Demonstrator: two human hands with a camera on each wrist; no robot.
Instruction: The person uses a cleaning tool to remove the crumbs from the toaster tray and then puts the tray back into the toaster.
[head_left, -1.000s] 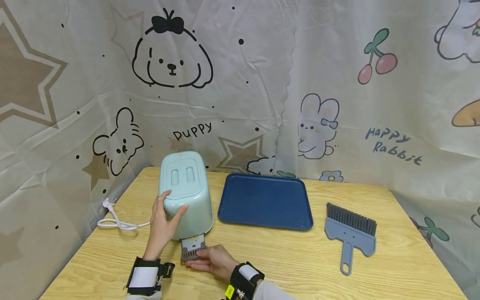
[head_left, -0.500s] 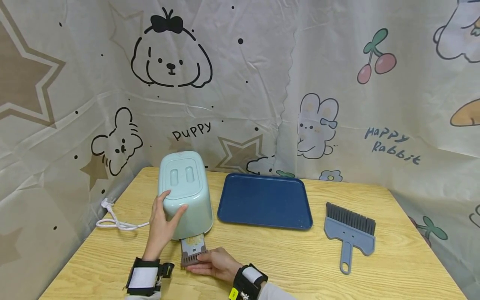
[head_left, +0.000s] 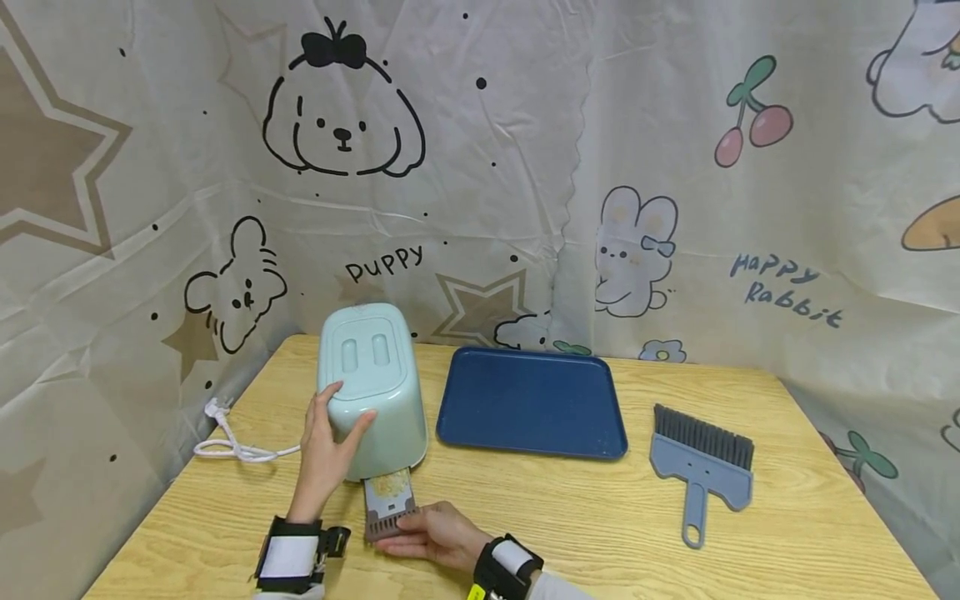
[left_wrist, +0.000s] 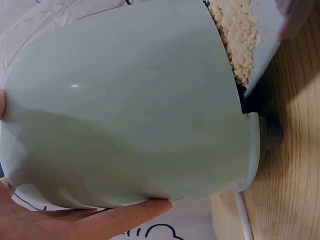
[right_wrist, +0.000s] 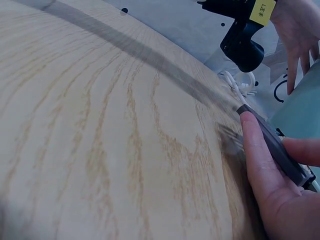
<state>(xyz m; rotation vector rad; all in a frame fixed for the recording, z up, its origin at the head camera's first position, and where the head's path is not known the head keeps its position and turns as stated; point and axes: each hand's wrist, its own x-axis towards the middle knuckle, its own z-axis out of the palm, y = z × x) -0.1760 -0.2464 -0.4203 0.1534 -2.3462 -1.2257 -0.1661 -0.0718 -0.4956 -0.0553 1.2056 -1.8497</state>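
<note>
A mint-green toaster point(head_left: 375, 400) with a lid on top stands at the left of the table. My left hand point(head_left: 327, 454) grips its near end, thumb on one side and fingers on the other. The crumb tray point(head_left: 389, 492) sticks out from the toaster's base toward me, pale crumbs point(left_wrist: 237, 37) lying on it. My right hand point(head_left: 442, 535) pinches the tray's brown slotted front edge between thumb and fingers, just above the tabletop. The tray's inner end is hidden inside the toaster. In the right wrist view the thumb and fingers point(right_wrist: 260, 155) hold that front edge.
A blue serving tray point(head_left: 531, 404) lies right of the toaster. Farther right lies a grey-blue hand brush point(head_left: 701, 467) with dark bristles. The toaster's white cord and plug point(head_left: 232, 442) are coiled at the left edge. A patterned cloth point(head_left: 480, 167) hangs behind the wooden table.
My right hand has drawn the crumb tray a little farther out of the toaster, toward me, so more crumbs show. The left hand and toaster have stayed in place.
</note>
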